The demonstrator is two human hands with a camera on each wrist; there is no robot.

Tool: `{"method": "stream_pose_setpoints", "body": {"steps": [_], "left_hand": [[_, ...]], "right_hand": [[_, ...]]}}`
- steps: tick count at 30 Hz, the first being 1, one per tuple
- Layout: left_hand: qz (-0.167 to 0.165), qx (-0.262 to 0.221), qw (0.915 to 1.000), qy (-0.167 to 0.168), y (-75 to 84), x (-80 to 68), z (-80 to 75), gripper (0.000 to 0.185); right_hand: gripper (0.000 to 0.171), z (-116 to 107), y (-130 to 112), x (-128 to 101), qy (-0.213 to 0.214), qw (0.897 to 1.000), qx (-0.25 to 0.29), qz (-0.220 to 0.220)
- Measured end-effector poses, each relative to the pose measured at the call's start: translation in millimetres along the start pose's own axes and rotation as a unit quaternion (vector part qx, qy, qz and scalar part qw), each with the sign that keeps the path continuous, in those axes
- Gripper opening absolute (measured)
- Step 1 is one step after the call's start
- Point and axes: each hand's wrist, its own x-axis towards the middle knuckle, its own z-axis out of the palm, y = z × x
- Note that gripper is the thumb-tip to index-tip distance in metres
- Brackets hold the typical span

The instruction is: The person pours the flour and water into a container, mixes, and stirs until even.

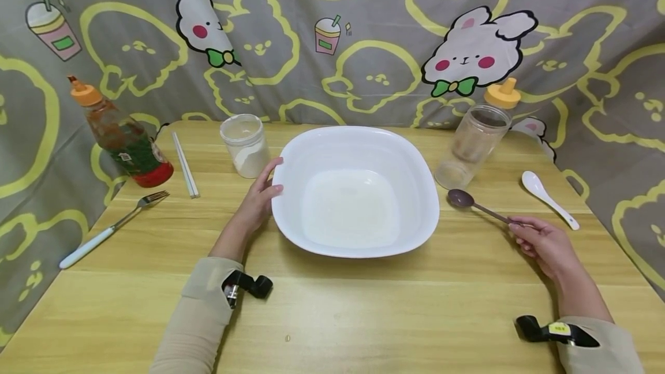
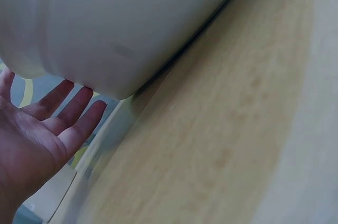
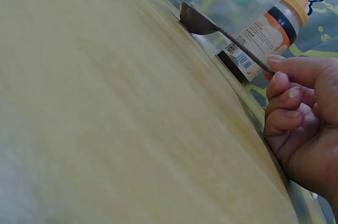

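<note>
A large white basin point(image 1: 415, 218) stands mid-table; its floor looks covered by a pale layer, perhaps liquid. My left hand point(image 1: 257, 204) holds its left rim, with the thumb and a fingertip over the edge. In the left wrist view, other fingers point(image 2: 79, 110) of this hand touch the basin's outer wall point(image 2: 121, 28). On the right, my right hand point(image 1: 545, 244) pinches the end of a brown spoon's thin handle. The spoon's bowl point(image 1: 460, 198) faces up beside the basin, near a clear jar point(image 1: 470, 146). Nothing shows in the spoon's bowl.
Behind the clear jar is an orange-capped bottle point(image 1: 502, 96). A white spoon point(image 1: 548, 198) lies far right. Left of the basin stand a jar of white powder point(image 1: 246, 149) and a red sauce bottle point(image 1: 127, 143), with chopsticks point(image 1: 185, 166) and a fork point(image 1: 114, 229) lying nearby.
</note>
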Motion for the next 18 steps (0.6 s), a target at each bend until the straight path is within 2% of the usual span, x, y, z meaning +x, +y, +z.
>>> {"method": "stream_pose_setpoints", "body": {"steps": [3, 5, 9, 14, 18], "left_hand": [[-0.001, 0.001, 1.0, 0.0, 0.4, 0.0, -0.4, 0.058], [-0.001, 0.0, 1.0, 0.0, 0.6, 0.0, -0.2, 0.058], [0.0, 0.0, 1.0, 0.0, 0.7, 0.3, 0.2, 0.058], [0.003, 0.001, 1.0, -0.001, 0.1, 0.6, 0.4, 0.058], [0.002, 0.0, 1.0, 0.0, 0.4, 0.1, 0.9, 0.058]], "right_hand": [[0.018, 2.5, 0.7, 0.3, 0.031, 0.998, -0.061, -0.008], [0.017, 4.3, 1.7, 0.6, 0.047, 0.992, -0.114, -0.017], [0.015, 6.7, 3.7, 1.2, 0.07, 0.975, -0.206, -0.036], [0.014, 7.9, 4.7, 2.3, 0.086, 0.958, -0.272, -0.04], [0.016, 9.8, 3.4, 2.4, 0.098, 0.939, -0.328, -0.031]]}}
